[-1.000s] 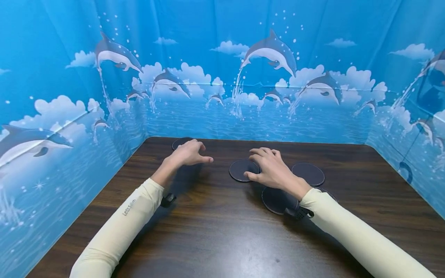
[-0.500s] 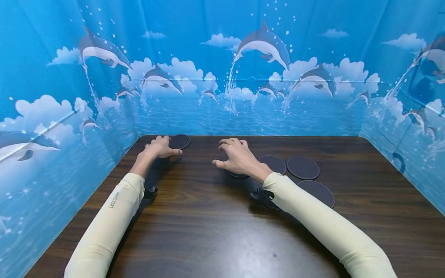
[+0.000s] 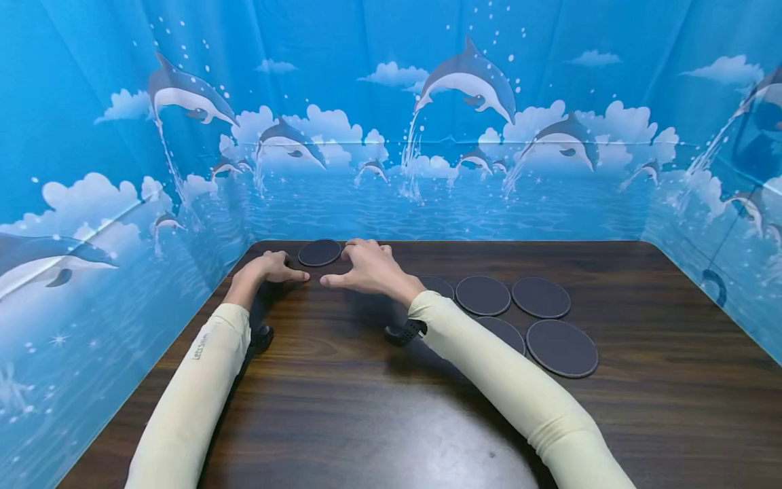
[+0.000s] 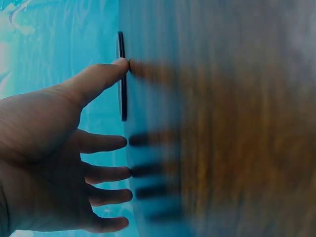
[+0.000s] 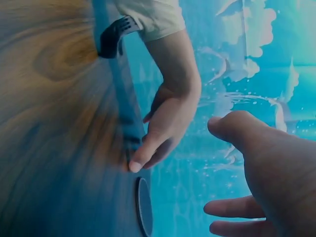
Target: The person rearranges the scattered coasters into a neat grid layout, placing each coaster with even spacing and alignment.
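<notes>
At the far left of the table lies one dark round coaster (image 3: 320, 252) with a pale stitched rim. My left hand (image 3: 267, 269) is just left of it, fingers spread and holding nothing. In the left wrist view the thumb (image 4: 101, 79) overlaps the coaster (image 4: 122, 103), seen edge-on, and the fingertips come right down at the tabletop. To the coaster's right hovers my right hand (image 3: 371, 269), empty, with thumb and fingers apart. The right wrist view has the right hand (image 5: 276, 168) raised off the wood, with the left hand (image 5: 170, 123) beyond and the coaster (image 5: 143, 207) below.
Several matching coasters lie in two rows right of centre, among them a back-right one (image 3: 541, 297) and a front-right one (image 3: 562, 348). My right forearm (image 3: 489, 367) crosses over part of them. A dolphin-print curtain (image 3: 452, 204) encloses the dark wooden table (image 3: 342, 407) on three sides.
My left hand has moved from in front of the far-left coaster to its left side. The right hand has travelled left from above the coaster group to that coaster's right side.
</notes>
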Demonstrator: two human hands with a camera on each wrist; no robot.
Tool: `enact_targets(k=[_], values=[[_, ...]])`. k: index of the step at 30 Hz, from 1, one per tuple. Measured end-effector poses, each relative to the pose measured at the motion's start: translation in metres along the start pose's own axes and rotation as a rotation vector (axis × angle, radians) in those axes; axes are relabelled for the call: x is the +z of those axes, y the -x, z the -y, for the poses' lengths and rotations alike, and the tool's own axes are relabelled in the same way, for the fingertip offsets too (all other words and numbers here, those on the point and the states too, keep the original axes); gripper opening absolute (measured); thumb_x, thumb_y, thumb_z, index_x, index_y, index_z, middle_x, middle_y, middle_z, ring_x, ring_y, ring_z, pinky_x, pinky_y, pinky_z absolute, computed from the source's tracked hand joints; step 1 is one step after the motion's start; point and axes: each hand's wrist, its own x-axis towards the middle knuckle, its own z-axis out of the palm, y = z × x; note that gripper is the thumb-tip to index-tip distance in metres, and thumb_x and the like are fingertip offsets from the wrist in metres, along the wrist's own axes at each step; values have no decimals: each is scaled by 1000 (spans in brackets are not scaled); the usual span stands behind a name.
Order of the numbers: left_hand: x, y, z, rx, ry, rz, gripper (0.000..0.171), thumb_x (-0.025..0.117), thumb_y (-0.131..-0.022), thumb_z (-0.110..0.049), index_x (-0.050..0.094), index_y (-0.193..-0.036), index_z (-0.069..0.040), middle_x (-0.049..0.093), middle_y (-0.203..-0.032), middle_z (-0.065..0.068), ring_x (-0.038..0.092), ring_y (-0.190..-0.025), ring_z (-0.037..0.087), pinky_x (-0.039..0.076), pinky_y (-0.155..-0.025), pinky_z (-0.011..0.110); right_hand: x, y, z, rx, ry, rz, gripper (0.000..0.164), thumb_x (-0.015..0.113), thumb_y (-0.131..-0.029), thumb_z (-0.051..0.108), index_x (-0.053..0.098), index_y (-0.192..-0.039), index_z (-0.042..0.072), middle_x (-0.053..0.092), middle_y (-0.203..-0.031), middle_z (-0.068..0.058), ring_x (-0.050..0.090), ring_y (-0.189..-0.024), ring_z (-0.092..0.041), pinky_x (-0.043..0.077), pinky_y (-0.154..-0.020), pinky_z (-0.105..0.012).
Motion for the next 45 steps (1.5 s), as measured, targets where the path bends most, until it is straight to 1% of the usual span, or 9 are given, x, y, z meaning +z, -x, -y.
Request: enact_targets(k=[5, 10, 13, 19, 23, 27, 33, 38, 45], values=[[-4, -7, 5, 41, 12, -8, 91, 60, -98, -53, 30, -151, 15, 24, -152, 42, 22, -140, 57, 26, -109, 67, 9, -24, -1, 31, -54, -2, 71, 64, -89, 69, 70, -128, 11, 58, -139, -6, 50, -127, -30, 35, -99, -56], [-5, -14, 7, 63, 26, -40, 92, 60, -97, -57, 32, -152, 11, 25, -152, 40, 20, -141, 56, 26, -109, 68, 19, -42, -13, 146, -94, -11, 68, 66, -88, 69, 72, -120, 10, 65, -119, -4, 55, -112, -29, 36, -98, -58], [-2, -18, 9, 63, 35, -34, 93, 61, -96, -58, 32, -154, 8, 23, -154, 40, 18, -142, 56, 25, -108, 69, 33, -46, -17, 209, -96, -2, 65, 66, -89, 68, 72, -115, 9, 63, -113, -5, 54, -107, -30, 36, -96, -58], [6, -21, 12, 53, 48, -17, 96, 62, -95, -60, 29, -156, 5, 19, -155, 40, 18, -141, 57, 25, -108, 70, 66, -47, -19, 308, -48, 46, 60, 64, -92, 65, 70, -114, 10, 53, -128, -14, 44, -117, -33, 30, -101, -56], [7, -21, 11, 52, 54, -29, 95, 61, -95, -60, 29, -156, 5, 19, -154, 40, 21, -140, 58, 26, -107, 70, 81, -49, -20, 375, -5, 50, 70, 60, -93, 67, 63, -133, 10, 42, -147, -20, 30, -138, -40, 19, -110, -60], [3, -22, 9, 41, 55, -26, 93, 61, -96, -59, 28, -158, 3, 18, -154, 39, 21, -140, 58, 25, -107, 71, 88, -55, -20, 420, 36, 50, 84, 55, -94, 70, 45, -154, 13, 23, -162, -22, 11, -150, -44, 9, -115, -62], [-3, -27, 6, 55, 55, -32, 93, 61, -98, -54, 23, -159, 4, 15, -157, 39, 12, -144, 56, 20, -110, 70, 92, -65, -15, 445, 17, 14, 84, 53, -96, 68, 38, -158, 14, 14, -165, -24, 5, -151, -44, 5, -115, -64], [-1, -30, 5, 80, 68, -18, 91, 61, -99, -51, 22, -158, 6, 15, -158, 38, 8, -146, 54, 18, -112, 67, 98, -68, -12, 437, -30, 4, 83, 52, -98, 65, 35, -160, 11, 9, -166, -25, -1, -151, -45, 1, -115, -65], [1, -33, 10, 99, 124, -33, 91, 65, -98, -49, 26, -157, 8, 20, -157, 37, 19, -144, 52, 25, -112, 63, 103, -74, -11, 411, -43, 4, 85, 55, -96, 66, 36, -160, 13, 11, -167, -20, -6, -152, -43, -2, -115, -64]])
